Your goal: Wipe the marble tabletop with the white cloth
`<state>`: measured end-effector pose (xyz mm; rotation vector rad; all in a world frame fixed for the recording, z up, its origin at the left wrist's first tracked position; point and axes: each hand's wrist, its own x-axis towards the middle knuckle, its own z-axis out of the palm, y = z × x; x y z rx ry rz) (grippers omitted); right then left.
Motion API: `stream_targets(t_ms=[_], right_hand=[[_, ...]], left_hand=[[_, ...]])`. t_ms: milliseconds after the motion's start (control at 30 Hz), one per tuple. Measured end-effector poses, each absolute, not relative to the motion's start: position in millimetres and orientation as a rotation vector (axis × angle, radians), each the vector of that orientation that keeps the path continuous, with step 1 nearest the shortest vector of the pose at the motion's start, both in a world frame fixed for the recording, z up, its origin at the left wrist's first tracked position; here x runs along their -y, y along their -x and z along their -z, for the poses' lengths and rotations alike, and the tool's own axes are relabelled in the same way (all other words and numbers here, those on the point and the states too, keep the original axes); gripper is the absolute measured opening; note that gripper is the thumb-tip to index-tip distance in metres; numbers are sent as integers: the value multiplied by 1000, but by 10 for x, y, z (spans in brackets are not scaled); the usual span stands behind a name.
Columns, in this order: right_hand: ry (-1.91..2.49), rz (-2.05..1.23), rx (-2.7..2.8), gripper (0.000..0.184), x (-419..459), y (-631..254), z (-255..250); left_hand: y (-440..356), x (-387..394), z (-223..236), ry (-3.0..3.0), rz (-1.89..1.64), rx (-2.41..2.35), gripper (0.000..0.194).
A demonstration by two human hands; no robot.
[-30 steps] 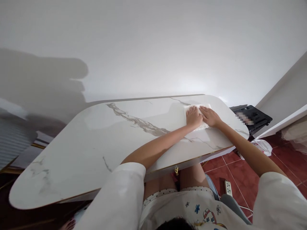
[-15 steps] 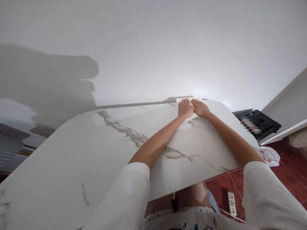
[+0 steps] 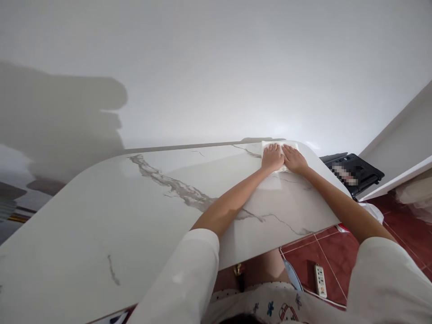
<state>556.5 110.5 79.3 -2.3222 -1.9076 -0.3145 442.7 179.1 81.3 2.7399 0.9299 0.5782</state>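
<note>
A white cloth [image 3: 266, 145] lies flat near the far right end of a white marble-patterned table [image 3: 162, 225], close to the wall. My left hand [image 3: 272, 157] presses on the cloth's left half, its fingers laid flat and pointing toward the wall. Beside it, my right hand [image 3: 294, 159] rests on the right half with fingers stretched out and angled to the left. The fingertips of both hands almost meet. Most of the cloth's middle is hidden under the hands.
A pale wall [image 3: 216, 72] runs along the table's far edge. Past the right end stands a black case [image 3: 366, 173], with a white plastic bag [image 3: 374, 210] below it. On the red tiled floor [image 3: 332, 249] lies a power strip [image 3: 320, 280] with a cable.
Both hands have slid the cloth to the right along the table's far edge, toward the rounded corner. The view has shifted slightly right too. Both hands stay flat on the cloth.
</note>
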Motion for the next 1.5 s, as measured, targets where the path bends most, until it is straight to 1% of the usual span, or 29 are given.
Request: stream_targets(t_ms=[400, 533, 667, 800, 933, 1067, 1500], right_hand=[[2310, 390, 1928, 56, 95, -4934, -762], [2253, 384, 1988, 57, 537, -4784, -763], [2143, 378, 2060, 58, 901, -4895, -722], [2073, 343, 2082, 57, 1070, -5261, -680], [2095, 311, 2049, 57, 1043, -5649, -676], [2158, 274, 2031, 59, 827, -5887, -706], [2140, 213, 2066, 59, -576, -6107, -755]], left_hand=[[-3758, -683, -882, -2608, -460, -873, 56], [-3554, -276, -917, -2501, -405, -890, 61], [-3531, 89, -936, -2409, -372, -865, 65], [-3764, 271, -965, -2349, -385, -827, 67], [-4118, 252, -982, -2344, -436, -820, 63], [-4406, 69, -956, -2360, -501, -863, 58], [-4697, -1108, -919, -2407, -563, -1065, 54]])
